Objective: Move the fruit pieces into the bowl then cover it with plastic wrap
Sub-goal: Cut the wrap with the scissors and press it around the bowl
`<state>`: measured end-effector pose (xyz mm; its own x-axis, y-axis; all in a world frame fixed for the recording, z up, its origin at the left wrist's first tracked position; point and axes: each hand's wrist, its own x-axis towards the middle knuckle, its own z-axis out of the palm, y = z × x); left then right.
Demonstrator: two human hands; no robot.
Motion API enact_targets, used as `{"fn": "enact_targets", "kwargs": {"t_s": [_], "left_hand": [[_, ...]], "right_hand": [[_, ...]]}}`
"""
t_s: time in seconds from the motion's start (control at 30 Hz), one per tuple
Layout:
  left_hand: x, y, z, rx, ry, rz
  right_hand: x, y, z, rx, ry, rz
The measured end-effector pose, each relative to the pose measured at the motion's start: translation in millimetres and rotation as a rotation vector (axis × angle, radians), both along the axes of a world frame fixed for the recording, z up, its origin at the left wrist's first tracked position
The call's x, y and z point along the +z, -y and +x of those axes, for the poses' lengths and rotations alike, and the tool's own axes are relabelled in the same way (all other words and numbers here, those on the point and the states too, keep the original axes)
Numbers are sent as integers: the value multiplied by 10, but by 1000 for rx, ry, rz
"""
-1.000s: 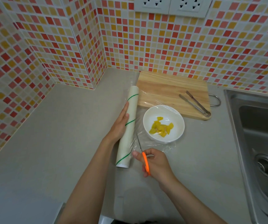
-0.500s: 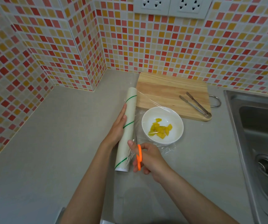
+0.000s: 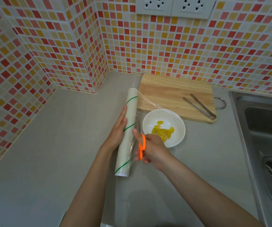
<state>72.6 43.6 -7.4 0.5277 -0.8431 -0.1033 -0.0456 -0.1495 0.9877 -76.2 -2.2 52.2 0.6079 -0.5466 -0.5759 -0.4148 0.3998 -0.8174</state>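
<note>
A white bowl [image 3: 150,122] with yellow fruit pieces [image 3: 162,132] stands on the grey counter, a sheet of plastic wrap [image 3: 155,105] stretched over it from the roll. The plastic wrap roll [image 3: 128,122] lies to the bowl's left, and my left hand [image 3: 118,131] rests flat against its left side, steadying it. My right hand [image 3: 150,149] grips orange-handled scissors [image 3: 142,147], whose blades point away from me between roll and bowl, in the film. Bunched wrap shows beside my right thumb.
A wooden cutting board [image 3: 173,92] lies behind the bowl with metal tongs [image 3: 200,106] on its right part. A steel sink [image 3: 266,138] fills the right side. Tiled walls close off the left and back, with power sockets [image 3: 173,5] above.
My right hand with the scissors has moved forward along the roll, from near its lower end to about its middle. The left hand and the bowl have stayed put.
</note>
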Motion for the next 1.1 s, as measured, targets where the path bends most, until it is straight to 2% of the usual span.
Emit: {"fn": "enact_targets", "kwargs": {"t_s": [0.67,1.1], "left_hand": [[79,-79,-18,42,-26,-22],[119,-133,51,30,-7,-31]], "right_hand": [[141,438,466,-27,-2,57],[194,629,644,-9,-14,254]]}}
